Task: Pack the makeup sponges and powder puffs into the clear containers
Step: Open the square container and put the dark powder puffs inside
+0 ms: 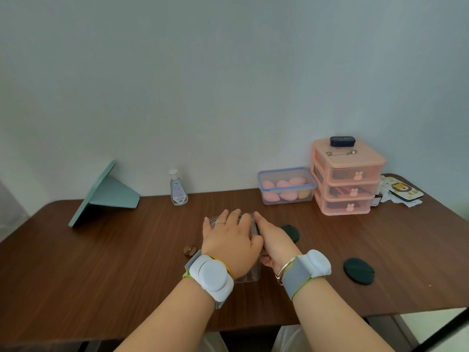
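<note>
A clear container stands at the middle of the brown table, mostly covered by my hands. My left hand lies flat on its top with fingers straight. My right hand holds its right side, index finger stretched along the edge and the other fingers curled at the front corner. Two dark green round powder puffs lie on the table to the right, one just beyond my right hand and one nearer me. At the back, a clear box with a blue-rimmed lid holds several pink makeup sponges.
A pink three-drawer unit with a black case on top stands at the back right, beside a lion-print tin. A sanitizer bottle and a teal stand are at the back left. A small brown object lies by my left wrist.
</note>
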Motion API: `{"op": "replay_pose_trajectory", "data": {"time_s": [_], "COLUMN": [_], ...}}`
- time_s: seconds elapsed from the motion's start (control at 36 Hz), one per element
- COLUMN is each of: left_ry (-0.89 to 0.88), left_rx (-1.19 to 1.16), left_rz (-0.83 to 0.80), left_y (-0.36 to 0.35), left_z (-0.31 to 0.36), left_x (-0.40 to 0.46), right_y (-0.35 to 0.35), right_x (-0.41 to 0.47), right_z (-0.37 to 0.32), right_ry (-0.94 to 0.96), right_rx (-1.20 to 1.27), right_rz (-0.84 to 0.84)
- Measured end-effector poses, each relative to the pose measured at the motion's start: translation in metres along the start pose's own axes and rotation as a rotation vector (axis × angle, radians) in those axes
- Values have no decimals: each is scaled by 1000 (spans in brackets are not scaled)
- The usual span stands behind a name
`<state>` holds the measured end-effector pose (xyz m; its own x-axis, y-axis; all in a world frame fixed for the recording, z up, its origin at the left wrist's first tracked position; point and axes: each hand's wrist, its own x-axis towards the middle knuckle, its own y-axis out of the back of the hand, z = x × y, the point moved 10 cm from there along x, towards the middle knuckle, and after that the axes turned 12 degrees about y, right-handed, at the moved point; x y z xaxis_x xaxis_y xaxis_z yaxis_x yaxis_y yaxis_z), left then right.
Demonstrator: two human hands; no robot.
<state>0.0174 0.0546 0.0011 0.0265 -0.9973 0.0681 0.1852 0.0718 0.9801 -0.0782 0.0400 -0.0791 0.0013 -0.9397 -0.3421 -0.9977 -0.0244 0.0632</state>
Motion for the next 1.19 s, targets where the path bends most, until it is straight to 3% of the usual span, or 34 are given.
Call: {"op": "replay_pose_trajectory", "data": {"time_s": [0.06,0.17,0.25,0.39,0.42,0.61,0.81,0.94,1.06,1.19], "left_ry": [3,3,2,12,17,192,584,668,695,668], "left_rx": [-2,10,14,-15,-50,-434,-943,-1294,-1290,-1184], "left_rz": [4,5,0,-23,-35,35,-264,-396,-481,-537], "left_y": [1,3,3,4,5,26,-13,-21,-22,-19], "left_z": [0,1,1,0,-2,-44,-97,-100,-105,-108], "left_x": [0,-1,-1,-1,0,10,7,-2,-4,-5], "right_y": [2,11,7,10,10,21,14,-14,-59,-89], "right_x": [2,-1,1,-13,-13,-11,-17,-40,-40,-28], "right_z": [-2,-32,-36,-29,-32,-44,-85,-117,-116,-95], "right_ry": [26,316,361,277,279,322,477,730,924,895], "right_rx": [-5,-491,-561,-148,-159,-512,-983,-1311,-1269,-1245], "right_rz": [12,71,42,94,91,85,180,346,156,-26]}}
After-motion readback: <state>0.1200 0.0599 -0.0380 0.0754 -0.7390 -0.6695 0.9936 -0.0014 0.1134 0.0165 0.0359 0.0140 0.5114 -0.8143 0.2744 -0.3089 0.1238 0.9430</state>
